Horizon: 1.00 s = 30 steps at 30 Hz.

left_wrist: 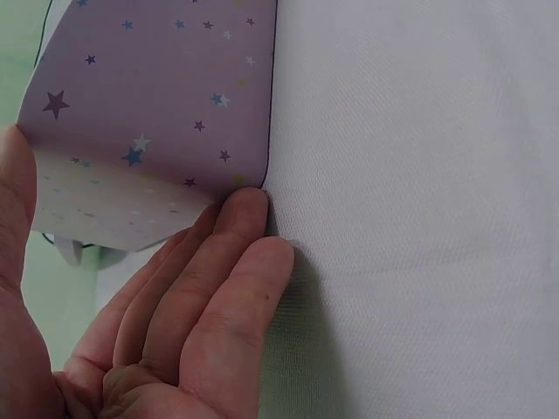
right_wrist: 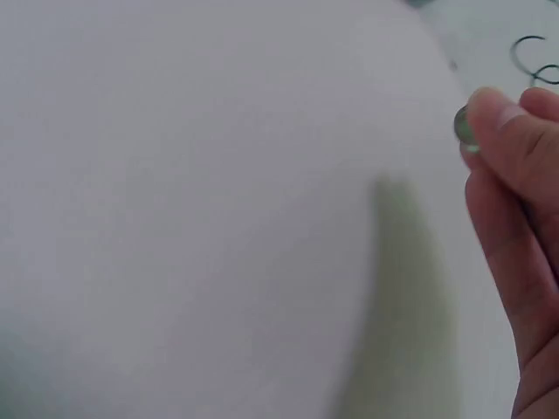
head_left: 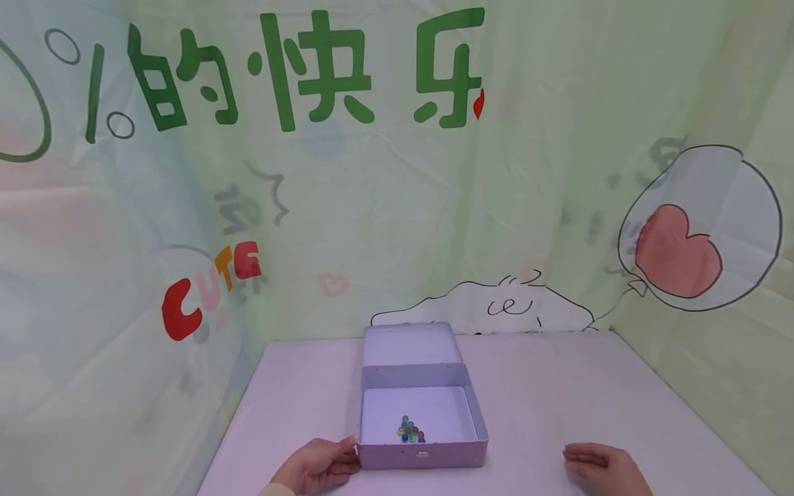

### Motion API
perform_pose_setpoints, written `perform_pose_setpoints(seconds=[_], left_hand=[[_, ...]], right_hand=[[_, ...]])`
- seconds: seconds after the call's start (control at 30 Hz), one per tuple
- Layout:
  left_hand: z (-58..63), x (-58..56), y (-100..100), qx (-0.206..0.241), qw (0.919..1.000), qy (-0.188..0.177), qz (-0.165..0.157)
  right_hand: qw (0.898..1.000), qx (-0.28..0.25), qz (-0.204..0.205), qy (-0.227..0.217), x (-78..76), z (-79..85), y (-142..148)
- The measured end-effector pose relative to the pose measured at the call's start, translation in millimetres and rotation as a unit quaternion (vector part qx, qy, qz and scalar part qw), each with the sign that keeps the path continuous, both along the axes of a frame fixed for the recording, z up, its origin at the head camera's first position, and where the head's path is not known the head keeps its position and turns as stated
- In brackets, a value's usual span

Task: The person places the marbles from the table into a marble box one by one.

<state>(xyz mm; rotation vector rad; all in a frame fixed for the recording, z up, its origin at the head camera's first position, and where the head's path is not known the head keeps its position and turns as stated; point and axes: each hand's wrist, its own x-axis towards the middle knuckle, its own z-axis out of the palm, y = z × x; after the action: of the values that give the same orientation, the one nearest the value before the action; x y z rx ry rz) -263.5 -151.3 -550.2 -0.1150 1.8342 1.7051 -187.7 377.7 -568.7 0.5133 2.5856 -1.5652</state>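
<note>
An open lilac tin box (head_left: 424, 455) with a star pattern lies on the table, its hinged lid (head_left: 409, 344) folded back. Several coloured glass marbles (head_left: 411, 432) are gathered near the front inside. My left hand (head_left: 319, 465) rests against the box's front left corner; in the left wrist view the thumb (left_wrist: 13, 201) is at the rim and the fingertips (left_wrist: 247, 202) touch the lower corner. Over the table to the right of the box, my right hand (head_left: 604, 468) pinches a greenish glass marble (right_wrist: 465, 128) between thumb and finger. That marble is hidden in the head view.
A pale lilac cloth covers the table (head_left: 546, 393). Printed curtains (head_left: 397, 193) stand behind it and along both sides. The box is near the middle, with bare cloth between it and the right hand.
</note>
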Motion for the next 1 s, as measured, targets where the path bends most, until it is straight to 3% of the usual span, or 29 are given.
perform_pose_setpoints(seconds=[0.27, 0.47, 0.63, 0.77, 1.0], left_hand=[[3.9, -1.9, -1, -0.005, 1.0000, 0.005, 0.003], [3.0, -4.6, -5, -0.009, 0.9998, 0.015, 0.006], [1.2, -3.0, -5, 0.000, 0.9998, 0.017, 0.008], [-1.6, -0.5, -4, 0.005, 0.9997, 0.018, 0.015], [-5.6, 0.3, 0, 0.002, 0.9997, 0.021, 0.014]], right_hand=[[0.997, -0.041, 0.002, 0.059, -16.9, 34.2, -4], [0.995, -0.027, 0.028, 0.087, -43.8, 42.0, -43], [0.989, -0.044, 0.078, 0.120, -67.8, 50.0, -93], [0.978, -0.066, 0.141, 0.139, -85.6, 51.7, -127], [0.962, -0.073, 0.218, 0.146, -108.2, 50.5, -159]])
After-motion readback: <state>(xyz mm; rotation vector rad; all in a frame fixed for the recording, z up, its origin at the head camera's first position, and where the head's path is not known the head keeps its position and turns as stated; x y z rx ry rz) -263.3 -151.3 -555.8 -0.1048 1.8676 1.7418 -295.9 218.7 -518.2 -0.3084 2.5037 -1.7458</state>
